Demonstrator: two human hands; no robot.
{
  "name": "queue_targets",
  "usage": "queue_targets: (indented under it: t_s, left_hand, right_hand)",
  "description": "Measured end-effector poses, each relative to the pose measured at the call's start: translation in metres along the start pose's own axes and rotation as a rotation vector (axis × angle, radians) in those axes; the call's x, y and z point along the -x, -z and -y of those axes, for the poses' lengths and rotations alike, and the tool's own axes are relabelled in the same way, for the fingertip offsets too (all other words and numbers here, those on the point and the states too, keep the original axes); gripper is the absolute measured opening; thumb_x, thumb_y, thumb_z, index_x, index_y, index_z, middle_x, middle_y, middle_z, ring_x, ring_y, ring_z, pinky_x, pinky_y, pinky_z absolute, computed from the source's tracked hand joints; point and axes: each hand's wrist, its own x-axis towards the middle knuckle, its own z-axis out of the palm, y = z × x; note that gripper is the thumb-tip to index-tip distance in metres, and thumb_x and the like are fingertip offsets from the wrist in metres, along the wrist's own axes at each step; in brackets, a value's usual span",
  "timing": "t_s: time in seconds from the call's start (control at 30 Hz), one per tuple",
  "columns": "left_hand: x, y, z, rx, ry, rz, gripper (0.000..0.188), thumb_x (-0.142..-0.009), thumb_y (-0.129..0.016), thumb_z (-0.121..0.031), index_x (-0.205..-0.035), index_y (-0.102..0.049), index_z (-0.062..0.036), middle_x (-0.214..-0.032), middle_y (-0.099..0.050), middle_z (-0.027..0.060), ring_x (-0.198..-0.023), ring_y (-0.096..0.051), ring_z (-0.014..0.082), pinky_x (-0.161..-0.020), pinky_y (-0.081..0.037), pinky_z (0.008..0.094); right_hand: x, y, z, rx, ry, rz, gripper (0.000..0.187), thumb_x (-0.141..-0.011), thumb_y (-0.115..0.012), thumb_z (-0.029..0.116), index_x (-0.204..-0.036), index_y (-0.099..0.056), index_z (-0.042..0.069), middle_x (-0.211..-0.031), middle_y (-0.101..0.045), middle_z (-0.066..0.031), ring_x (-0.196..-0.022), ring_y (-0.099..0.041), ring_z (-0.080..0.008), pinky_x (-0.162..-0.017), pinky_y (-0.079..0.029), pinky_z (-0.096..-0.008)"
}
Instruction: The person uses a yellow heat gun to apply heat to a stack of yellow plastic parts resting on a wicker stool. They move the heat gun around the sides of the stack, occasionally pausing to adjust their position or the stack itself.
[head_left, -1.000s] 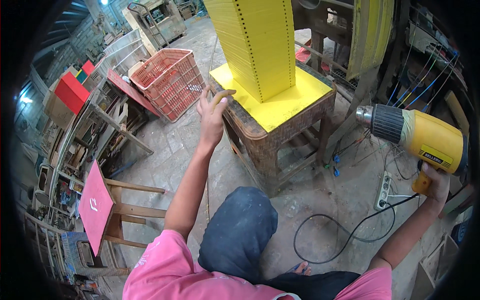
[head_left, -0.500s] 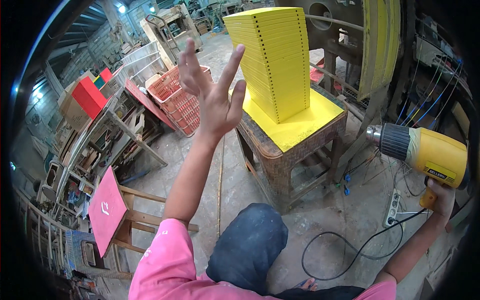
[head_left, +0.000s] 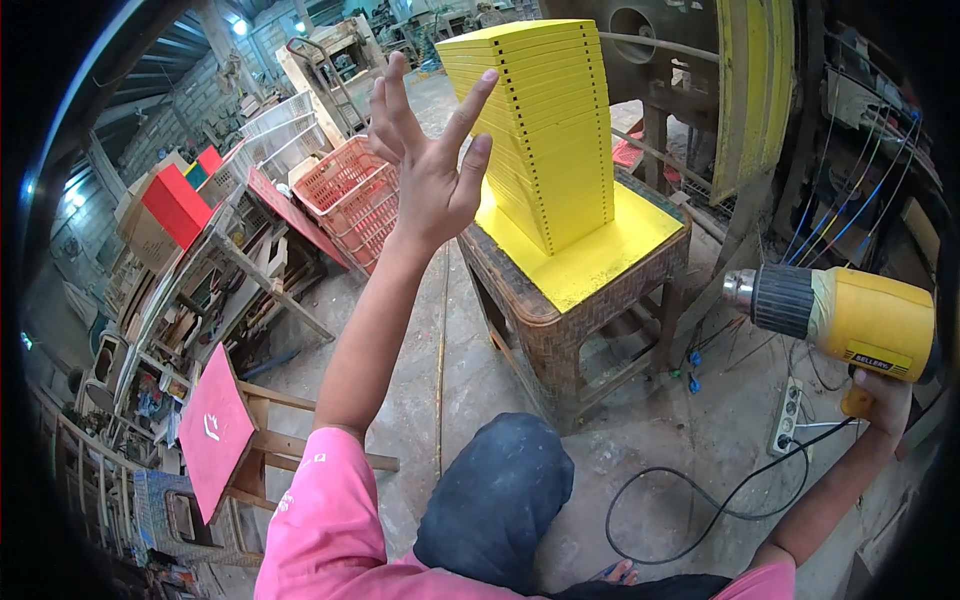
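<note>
My right hand grips the handle of a yellow heat gun, whose metal nozzle points left toward the stack. A tall stack of yellow boards, with small dark notches along its edges, stands on a yellow sheet. That sheet lies on a worn wooden table. Raised just left of the stack, my left hand has its fingers spread and holds nothing. Its index fingertip overlaps the stack's left side in view; whether it touches cannot be told.
A pink-topped stool stands at left. Behind are red plastic crates and a cluttered bench with a cardboard box. A black cord loops on the floor to a power strip. A yellow panel stands at right.
My left hand has risen slightly in the view, fingers still spread. The heat gun sits slightly lower and further left, still in my right hand. The view has shifted a little.
</note>
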Motion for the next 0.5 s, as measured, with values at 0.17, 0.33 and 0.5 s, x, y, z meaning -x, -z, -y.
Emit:
queue_targets:
  t_s: [0.17,0.33,0.5]
  left_hand:
    - [-0.0025,-0.004,0.0043,0.007,-0.032,-0.043,0.039,-0.095,-0.046,-0.036,-0.134,-0.053,-0.0341,-0.156,0.001,0.0162,-0.139,0.007,0.0435,-0.107,0.001,0.0597]
    - [-0.0041,-0.0041,0.0041,-0.013,-0.051,-0.035,0.038,-0.096,-0.045,-0.037,-0.133,-0.054,-0.0339,-0.156,0.001,0.0165,-0.139,0.006,0.0441,-0.108,0.001,0.0593]
    - [-0.0035,-0.0055,0.0043,-0.025,-0.04,-0.026,0.038,-0.096,-0.045,-0.037,-0.132,-0.054,-0.0341,-0.156,0.001,0.0173,-0.139,0.007,0.0438,-0.108,0.0,0.0585]
  right_hand:
    - [0.0036,-0.0004,0.0023,0.043,-0.026,0.024,0.058,-0.061,-0.079,0.006,-0.115,-0.058,0.0,-0.105,-0.064,-0.0073,-0.095,-0.062,-0.0204,-0.083,-0.049,-0.033]
    - [0.0039,-0.0048,0.0106,0.087,-0.084,0.029,0.061,-0.061,-0.078,0.006,-0.117,-0.057,0.0,-0.107,-0.064,-0.008,-0.097,-0.061,-0.0208,-0.085,-0.049,-0.0339]
    - [0.0044,-0.0058,0.0055,0.04,-0.028,0.017,0.059,-0.06,-0.078,0.006,-0.116,-0.058,0.0,-0.106,-0.064,-0.0077,-0.096,-0.062,-0.0205,-0.083,-0.049,-0.0332]
